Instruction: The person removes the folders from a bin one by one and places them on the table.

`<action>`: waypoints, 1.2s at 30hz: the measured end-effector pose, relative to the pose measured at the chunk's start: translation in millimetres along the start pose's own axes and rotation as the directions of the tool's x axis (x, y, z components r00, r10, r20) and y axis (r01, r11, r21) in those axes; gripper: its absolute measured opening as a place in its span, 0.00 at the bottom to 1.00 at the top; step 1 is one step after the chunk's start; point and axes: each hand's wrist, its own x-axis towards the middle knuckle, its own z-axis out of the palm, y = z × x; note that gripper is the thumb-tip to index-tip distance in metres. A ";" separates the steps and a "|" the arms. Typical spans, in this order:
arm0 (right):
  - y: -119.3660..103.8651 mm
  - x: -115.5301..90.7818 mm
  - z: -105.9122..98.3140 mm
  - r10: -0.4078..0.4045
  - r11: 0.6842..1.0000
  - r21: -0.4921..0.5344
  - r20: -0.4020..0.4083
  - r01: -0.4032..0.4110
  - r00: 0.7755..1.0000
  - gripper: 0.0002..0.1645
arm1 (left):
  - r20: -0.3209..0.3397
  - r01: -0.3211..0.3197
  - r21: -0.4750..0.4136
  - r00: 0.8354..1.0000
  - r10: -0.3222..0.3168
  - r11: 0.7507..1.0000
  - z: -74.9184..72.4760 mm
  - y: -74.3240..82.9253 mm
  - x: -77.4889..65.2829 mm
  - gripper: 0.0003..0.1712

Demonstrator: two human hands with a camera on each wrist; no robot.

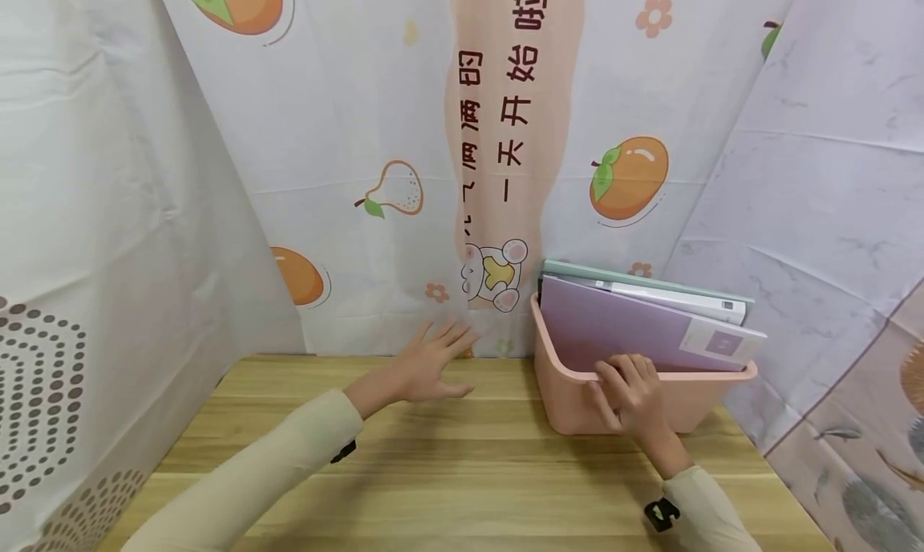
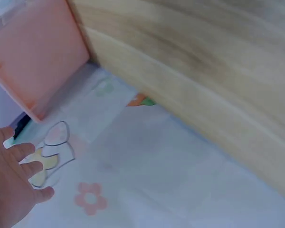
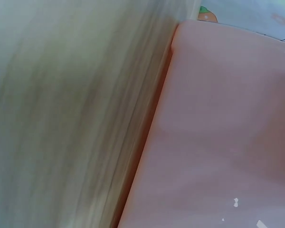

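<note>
Pink bin (image 1: 577, 407) holds purple folder (image 1: 613, 323), white folder (image 1: 667, 297), green folder (image 1: 650, 281); right hand (image 1: 632, 395) grips its rim (image 1: 696, 377), left hand (image 1: 427, 366) spread; backdrop (image 1: 325, 119) reads 一天开始啦.

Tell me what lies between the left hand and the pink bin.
In the head view, no object lies between the left hand and the pink bin: just bare tabletop, with printed cloth behind.

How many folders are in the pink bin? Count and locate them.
3 visible in the pink bin: purple folder in front, white folder behind it, green folder at the back. More may be hidden inside.
</note>
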 end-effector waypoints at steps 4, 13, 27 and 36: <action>-0.1 0.5 1.1 0.015 1.000 -0.012 0.001 -0.015 1.000 0.24 | -0.027 -0.054 0.066 0.998 0.056 0.996 -12.4 6.2 12.1 0.49; -0.3 2.6 6.1 0.057 0.998 0.000 -0.033 -0.057 0.998 0.27 | -0.100 -0.095 0.107 0.989 0.105 0.990 -29.1 13.0 39.0 0.47; -0.6 -5.5 6.8 0.042 0.997 -0.058 -0.020 -0.043 0.999 0.32 | -0.184 -0.003 -0.110 0.983 -0.017 0.994 -23.9 7.7 72.3 0.45; 6.1 -10.1 8.6 -0.039 0.995 -0.096 0.004 0.039 0.999 0.31 | -0.206 -0.017 -0.221 0.978 -0.030 0.975 -22.5 17.4 92.2 0.43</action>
